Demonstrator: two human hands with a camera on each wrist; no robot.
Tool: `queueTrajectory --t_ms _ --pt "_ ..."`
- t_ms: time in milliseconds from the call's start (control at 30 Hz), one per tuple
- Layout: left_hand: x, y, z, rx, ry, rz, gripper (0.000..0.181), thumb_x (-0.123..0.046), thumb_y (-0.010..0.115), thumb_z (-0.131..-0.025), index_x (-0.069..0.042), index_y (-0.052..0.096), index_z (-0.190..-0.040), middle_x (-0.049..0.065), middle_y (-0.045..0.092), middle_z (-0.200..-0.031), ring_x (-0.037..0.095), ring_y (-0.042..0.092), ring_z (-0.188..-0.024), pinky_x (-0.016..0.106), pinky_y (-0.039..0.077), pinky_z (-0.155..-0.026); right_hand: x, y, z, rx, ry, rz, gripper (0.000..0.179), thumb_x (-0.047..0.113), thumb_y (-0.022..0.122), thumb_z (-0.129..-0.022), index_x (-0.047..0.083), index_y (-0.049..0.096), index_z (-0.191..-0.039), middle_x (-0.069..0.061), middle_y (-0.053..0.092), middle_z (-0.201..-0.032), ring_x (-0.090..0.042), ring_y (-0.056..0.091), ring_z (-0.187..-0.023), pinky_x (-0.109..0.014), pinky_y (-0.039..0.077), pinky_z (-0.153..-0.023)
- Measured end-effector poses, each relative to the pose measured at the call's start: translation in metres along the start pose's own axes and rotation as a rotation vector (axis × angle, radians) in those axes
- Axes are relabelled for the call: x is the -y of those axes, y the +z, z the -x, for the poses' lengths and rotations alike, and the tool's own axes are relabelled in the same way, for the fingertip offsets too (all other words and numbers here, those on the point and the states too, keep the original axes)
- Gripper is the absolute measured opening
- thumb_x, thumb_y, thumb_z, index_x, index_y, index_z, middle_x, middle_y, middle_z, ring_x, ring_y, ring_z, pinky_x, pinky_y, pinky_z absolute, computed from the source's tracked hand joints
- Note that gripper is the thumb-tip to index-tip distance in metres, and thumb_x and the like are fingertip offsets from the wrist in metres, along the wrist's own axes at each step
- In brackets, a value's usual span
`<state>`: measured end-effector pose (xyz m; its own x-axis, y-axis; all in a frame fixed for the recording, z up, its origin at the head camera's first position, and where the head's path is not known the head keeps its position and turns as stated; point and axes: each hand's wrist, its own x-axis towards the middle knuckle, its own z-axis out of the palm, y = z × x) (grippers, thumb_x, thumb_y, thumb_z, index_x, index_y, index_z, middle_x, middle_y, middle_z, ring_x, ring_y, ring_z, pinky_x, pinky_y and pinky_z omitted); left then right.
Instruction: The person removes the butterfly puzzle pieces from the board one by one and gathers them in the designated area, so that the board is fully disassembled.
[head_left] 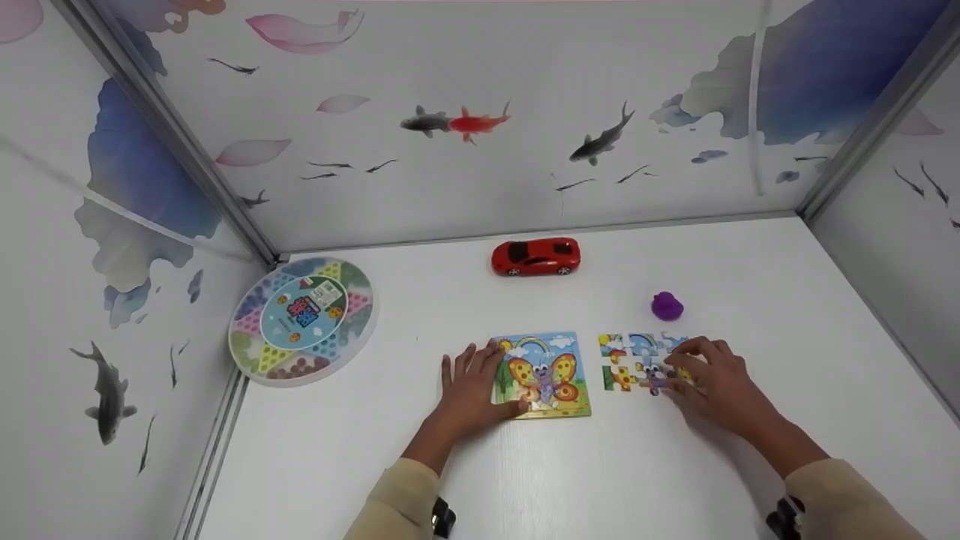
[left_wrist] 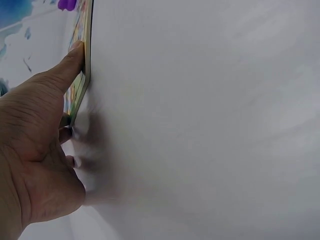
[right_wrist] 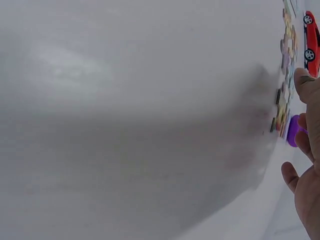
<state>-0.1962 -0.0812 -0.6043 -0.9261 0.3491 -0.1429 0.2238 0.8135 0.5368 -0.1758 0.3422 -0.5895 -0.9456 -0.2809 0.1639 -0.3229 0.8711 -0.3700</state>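
Note:
A square butterfly puzzle board (head_left: 544,373) lies flat on the table. My left hand (head_left: 472,394) rests at its left side, thumb laid on the lower part of the picture and the other fingers spread along the left edge. In the left wrist view, the thumb (left_wrist: 70,65) lies against the board's face. To the right, several loose jigsaw pieces (head_left: 619,377) with matching colours lie in rows. Over their right end is my right hand (head_left: 724,390), bent, with index finger and thumb apart at the pieces; its palm hides some of them. Nothing shows held between those fingertips.
A red toy car (head_left: 536,256) stands behind the board near the back wall. A purple rubber duck (head_left: 667,306) sits behind the loose pieces. At the far left lies a round Chinese checkers game (head_left: 302,322) under a clear lid. Patterned panels enclose the table.

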Motion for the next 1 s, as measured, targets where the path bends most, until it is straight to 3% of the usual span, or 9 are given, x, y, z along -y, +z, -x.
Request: queueTrajectory --t_ms 233,467,767,1000 --pt "-0.002 0.0 0.0 0.0 0.013 -0.017 0.107 -0.076 0.072 -0.091 -0.014 0.039 -0.172 0.007 0.029 -0.184 0.041 0.019 -0.171 0.077 0.005 -0.134 0.039 0.015 -0.022 0.037 -0.049 -0.02 0.038 0.024 0.088 -0.097 0.016 0.079 -0.132 -0.009 0.067 -0.136 -0.036 0.058 -0.132 -0.07 0.045 -0.108" --pt "0.0 0.001 0.0 0.001 0.007 -0.032 0.109 -0.075 0.075 -0.088 -0.016 0.039 -0.172 0.006 0.028 -0.184 0.04 0.018 -0.171 0.076 0.004 -0.135 0.081 0.039 -0.044 0.107 -0.098 -0.041 0.036 0.032 0.084 -0.1 0.018 0.079 -0.133 -0.003 0.068 -0.138 -0.032 0.058 -0.137 -0.069 0.046 -0.113" --pt "0.0 -0.002 0.0 0.007 0.005 -0.064 0.115 -0.076 0.081 -0.084 -0.015 0.038 -0.172 0.006 0.027 -0.185 0.04 0.021 -0.17 0.075 0.008 -0.135 0.137 0.07 -0.07 0.178 -0.279 -0.072 0.029 0.03 0.079 -0.104 0.022 0.078 -0.132 -0.002 0.067 -0.137 -0.03 0.059 -0.13 -0.064 0.049 -0.104" --pt "-0.003 -0.003 0.001 0.003 -0.004 -0.092 0.122 -0.082 0.082 -0.08 -0.018 0.037 -0.173 0.003 0.026 -0.185 0.039 0.021 -0.171 0.075 0.008 -0.135 0.164 0.086 -0.079 0.224 -0.336 -0.057 0.035 0.029 0.081 -0.103 0.021 0.077 -0.136 -0.003 0.066 -0.137 -0.029 0.056 -0.129 -0.065 0.047 -0.102"
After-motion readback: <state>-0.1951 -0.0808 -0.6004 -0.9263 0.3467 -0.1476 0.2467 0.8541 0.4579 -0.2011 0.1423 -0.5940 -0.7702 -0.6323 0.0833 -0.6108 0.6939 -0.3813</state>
